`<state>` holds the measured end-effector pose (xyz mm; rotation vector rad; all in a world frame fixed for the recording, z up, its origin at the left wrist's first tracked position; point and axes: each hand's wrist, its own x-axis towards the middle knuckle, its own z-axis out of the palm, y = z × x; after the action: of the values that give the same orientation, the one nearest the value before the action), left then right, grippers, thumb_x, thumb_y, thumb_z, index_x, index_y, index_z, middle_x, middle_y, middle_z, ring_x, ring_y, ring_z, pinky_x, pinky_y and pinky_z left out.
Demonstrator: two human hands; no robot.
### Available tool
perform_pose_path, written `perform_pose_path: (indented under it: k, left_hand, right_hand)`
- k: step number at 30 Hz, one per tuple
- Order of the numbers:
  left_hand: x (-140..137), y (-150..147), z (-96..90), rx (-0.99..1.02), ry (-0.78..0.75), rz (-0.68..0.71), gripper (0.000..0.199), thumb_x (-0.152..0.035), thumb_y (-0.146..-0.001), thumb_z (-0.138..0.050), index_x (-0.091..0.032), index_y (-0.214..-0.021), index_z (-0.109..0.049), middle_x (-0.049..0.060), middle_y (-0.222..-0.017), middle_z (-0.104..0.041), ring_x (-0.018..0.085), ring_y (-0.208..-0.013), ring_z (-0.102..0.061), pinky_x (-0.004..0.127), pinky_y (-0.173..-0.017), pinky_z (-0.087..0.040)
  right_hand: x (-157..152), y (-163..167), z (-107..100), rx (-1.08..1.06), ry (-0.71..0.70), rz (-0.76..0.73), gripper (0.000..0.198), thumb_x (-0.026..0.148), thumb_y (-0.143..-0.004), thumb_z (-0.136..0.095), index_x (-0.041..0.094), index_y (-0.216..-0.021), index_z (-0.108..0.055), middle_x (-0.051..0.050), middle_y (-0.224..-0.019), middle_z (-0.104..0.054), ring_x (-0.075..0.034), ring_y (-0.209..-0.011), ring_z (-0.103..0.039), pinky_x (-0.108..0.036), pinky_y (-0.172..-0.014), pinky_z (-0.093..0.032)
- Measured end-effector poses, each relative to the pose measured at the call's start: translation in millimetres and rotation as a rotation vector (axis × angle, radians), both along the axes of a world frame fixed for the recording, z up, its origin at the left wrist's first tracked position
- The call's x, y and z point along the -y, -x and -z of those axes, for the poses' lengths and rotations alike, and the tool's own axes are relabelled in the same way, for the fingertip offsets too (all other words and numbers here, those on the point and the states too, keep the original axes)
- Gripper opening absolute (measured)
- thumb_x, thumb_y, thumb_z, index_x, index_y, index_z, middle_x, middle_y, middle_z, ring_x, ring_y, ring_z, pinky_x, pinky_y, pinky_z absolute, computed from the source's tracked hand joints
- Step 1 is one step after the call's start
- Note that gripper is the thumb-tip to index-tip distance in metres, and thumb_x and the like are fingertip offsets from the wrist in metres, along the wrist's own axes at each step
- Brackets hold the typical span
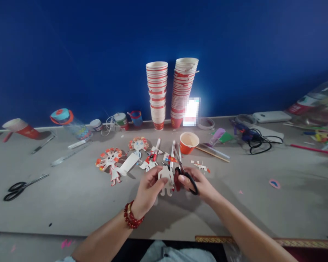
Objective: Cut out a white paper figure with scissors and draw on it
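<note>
Pinched in my left hand [149, 185] is a white paper cutout [166, 186] shaped like a small body with legs. My right hand [198, 182] grips black-handled scissors [191, 182], their blades pointing up and away from me, close beside the cutout's right edge. Some red, possibly a paper piece, shows by the right fingers, but I cannot make it out. Beyond my hands lie red and white paper scraps and markers [156, 150]. To the left rest two finished-looking paper dolls, one in a dress [114, 169] and another [139, 145] behind it, with a white paper strip [130, 163] beside them.
Two tall stacks of paper cups [156, 94] stand against the blue wall, near a lit screen [191, 112]. A cut-down orange cup [188, 142] sits beyond my right hand. Other scissors [24, 186] lie at left; a tangled black cable [258, 140] lies at right.
</note>
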<state>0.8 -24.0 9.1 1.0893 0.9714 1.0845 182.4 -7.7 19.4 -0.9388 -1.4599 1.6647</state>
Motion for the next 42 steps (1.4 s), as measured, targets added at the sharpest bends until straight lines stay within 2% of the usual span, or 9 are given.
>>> perform_pose_path:
  k: [4,9,11,17,21,28,42]
  left_hand:
    - [-1,4,-2.5,0.007,-0.013,-0.069,0.024,-0.036,-0.080,-0.065,-0.017,-0.096,-0.062,0.001,-0.076,-0.060,0.014,-0.067,-0.053,0.024,-0.061,-0.043]
    - [-1,4,-3.8,0.038,-0.089,-0.101,0.019,-0.033,-0.083,-0.062,-0.017,-0.092,-0.062,0.002,-0.079,-0.061,0.015,-0.072,-0.053,0.027,-0.070,-0.045]
    - [0,3,-3.3,0.049,-0.123,-0.102,0.016,-0.031,-0.085,-0.060,-0.017,-0.091,-0.062,0.002,-0.077,-0.060,0.015,-0.072,-0.053,0.026,-0.070,-0.044]
    - [1,2,-1.2,0.046,-0.153,-0.109,0.014,-0.029,-0.088,-0.057,-0.016,-0.086,-0.060,0.001,-0.074,-0.057,0.013,-0.070,-0.050,0.025,-0.069,-0.041]
    - [1,3,-5.2,0.028,-0.134,-0.131,0.014,-0.029,-0.087,-0.057,-0.016,-0.082,-0.056,0.000,-0.072,-0.055,0.012,-0.065,-0.045,0.024,-0.064,-0.039]
    - [4,2,-8.6,-0.012,-0.134,-0.098,0.014,-0.028,-0.088,-0.056,-0.017,-0.079,-0.053,-0.005,-0.063,-0.040,0.009,-0.056,-0.032,0.021,-0.054,-0.031]
    - [6,2,-6.7,-0.042,-0.130,-0.064,0.015,-0.028,-0.089,-0.054,-0.018,-0.080,-0.049,-0.006,-0.062,-0.038,0.008,-0.055,-0.031,0.021,-0.053,-0.030]
  right_hand:
    - [13,1,7,0.116,-0.024,-0.022,0.054,0.068,-0.077,-0.059,0.014,-0.069,-0.057,-0.004,-0.062,-0.059,-0.014,-0.059,-0.050,-0.024,-0.054,-0.037]
    - [36,5,22,0.141,0.051,-0.053,0.055,0.069,-0.076,-0.060,0.015,-0.075,-0.055,-0.003,-0.063,-0.057,-0.015,-0.059,-0.052,-0.024,-0.053,-0.036]
    - [39,8,24,0.144,0.039,-0.061,0.057,0.072,-0.075,-0.059,0.014,-0.074,-0.055,-0.003,-0.063,-0.056,-0.015,-0.058,-0.050,-0.023,-0.052,-0.034]
    - [40,20,24,0.139,0.036,-0.054,0.063,0.076,-0.071,-0.058,0.014,-0.073,-0.055,-0.001,-0.060,-0.052,-0.013,-0.056,-0.044,-0.023,-0.050,-0.028]
    - [39,25,24,0.131,0.031,-0.041,0.065,0.079,-0.069,-0.057,0.014,-0.071,-0.056,-0.002,-0.061,-0.052,-0.013,-0.058,-0.044,-0.024,-0.051,-0.028]
    - [35,25,22,0.140,0.039,-0.047,0.065,0.079,-0.069,-0.057,0.014,-0.069,-0.056,-0.003,-0.060,-0.054,-0.014,-0.057,-0.045,-0.024,-0.051,-0.030]
    - [37,26,23,0.057,0.081,-0.064,0.060,0.074,-0.073,-0.058,0.014,-0.068,-0.056,-0.004,-0.056,-0.058,-0.012,-0.051,-0.047,-0.023,-0.049,-0.033]
